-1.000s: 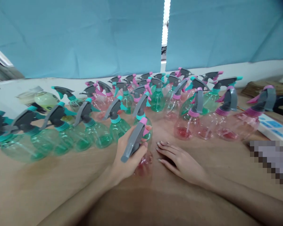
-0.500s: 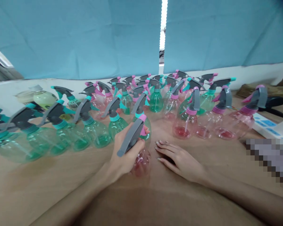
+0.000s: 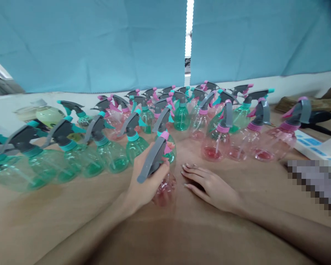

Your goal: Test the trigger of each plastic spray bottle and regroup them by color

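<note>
Translucent green plastic spray bottles line the left of the smooth brown worktop. At centre, the left hand curls closed round the neck of a rounded pink plastic spray bottle, apparently steadying it on the worktop; any lift would call for a firm grip there. Just beside, the right hand rests empty on the worktop, fingers loosely spread.

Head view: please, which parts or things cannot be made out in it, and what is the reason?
All in the head view:
held pink bottle: neck hidden by the left hand.
right hand: palm faces downward, hidden by the hand itself.
leftmost green bottle: spray head cut off by left edge.
back-row bottles: bodies mostly covered by nearer bottles.
object at right: blurred into blocks.
</note>
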{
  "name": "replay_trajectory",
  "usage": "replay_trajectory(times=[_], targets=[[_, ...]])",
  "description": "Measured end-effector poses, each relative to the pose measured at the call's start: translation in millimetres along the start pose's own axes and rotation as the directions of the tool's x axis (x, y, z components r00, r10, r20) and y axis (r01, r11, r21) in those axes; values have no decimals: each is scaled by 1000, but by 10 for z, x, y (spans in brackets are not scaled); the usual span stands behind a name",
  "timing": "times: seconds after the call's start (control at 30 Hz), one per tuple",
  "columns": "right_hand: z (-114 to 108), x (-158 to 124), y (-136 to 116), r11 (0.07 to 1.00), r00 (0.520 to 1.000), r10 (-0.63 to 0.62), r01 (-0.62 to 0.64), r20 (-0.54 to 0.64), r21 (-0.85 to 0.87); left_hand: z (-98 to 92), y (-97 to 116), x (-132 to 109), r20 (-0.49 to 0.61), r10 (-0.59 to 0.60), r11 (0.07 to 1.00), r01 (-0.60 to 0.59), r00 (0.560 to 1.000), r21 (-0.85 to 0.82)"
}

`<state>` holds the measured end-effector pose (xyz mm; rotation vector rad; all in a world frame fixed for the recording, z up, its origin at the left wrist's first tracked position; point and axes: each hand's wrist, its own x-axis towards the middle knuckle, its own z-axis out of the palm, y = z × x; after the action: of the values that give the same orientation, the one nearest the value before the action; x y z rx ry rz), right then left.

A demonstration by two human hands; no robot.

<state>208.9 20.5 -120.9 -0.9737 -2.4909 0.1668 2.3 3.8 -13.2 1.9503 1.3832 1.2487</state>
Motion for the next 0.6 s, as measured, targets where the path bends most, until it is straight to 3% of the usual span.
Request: replay_trajectory(times=[0.6], targets=[[7,-15,10,1000,1000,-10,10,-12,2,15,-29,-17,-38,-2,1000,3,999,9]])
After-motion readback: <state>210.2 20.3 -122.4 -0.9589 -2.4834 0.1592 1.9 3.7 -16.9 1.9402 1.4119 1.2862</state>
